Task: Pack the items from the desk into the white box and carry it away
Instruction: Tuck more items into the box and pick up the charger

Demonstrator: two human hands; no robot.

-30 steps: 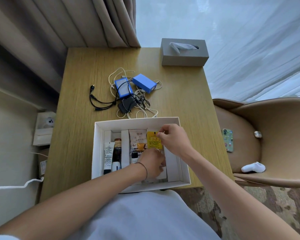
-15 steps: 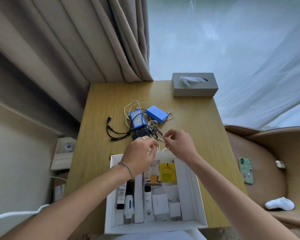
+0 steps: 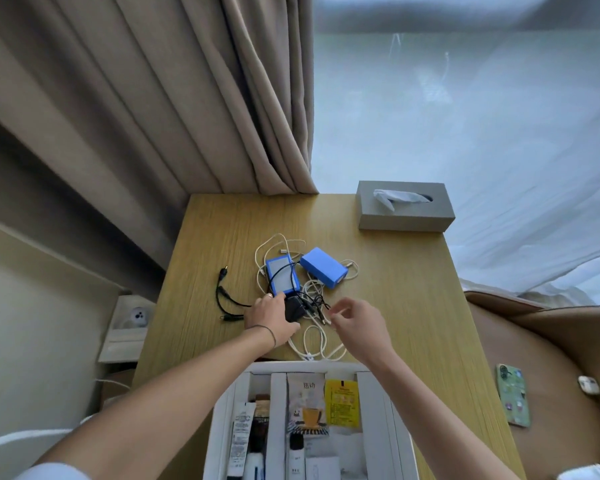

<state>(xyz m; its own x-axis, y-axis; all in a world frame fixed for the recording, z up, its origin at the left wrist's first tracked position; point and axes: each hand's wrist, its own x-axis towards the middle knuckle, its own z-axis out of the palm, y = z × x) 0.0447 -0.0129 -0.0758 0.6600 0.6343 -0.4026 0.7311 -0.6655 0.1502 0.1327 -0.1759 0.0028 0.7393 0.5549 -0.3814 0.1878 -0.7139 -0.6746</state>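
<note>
Left hand (image 3: 269,318) closing over black charger (image 3: 294,308) amid tangled cables (image 3: 312,296) beyond white box (image 3: 222,420); right hand (image 3: 355,323) pinching black cable (image 3: 321,303), nearer the tangle's right side

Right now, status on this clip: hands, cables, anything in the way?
Left hand grips the black adapter. Right hand pinches a cable in the tangle. White box part-filled. Blue packs snarled in cords.

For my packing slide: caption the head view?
Both hands reach into tangled cables on desk: left hand on black adapter, right hand pinching a cable.
</note>
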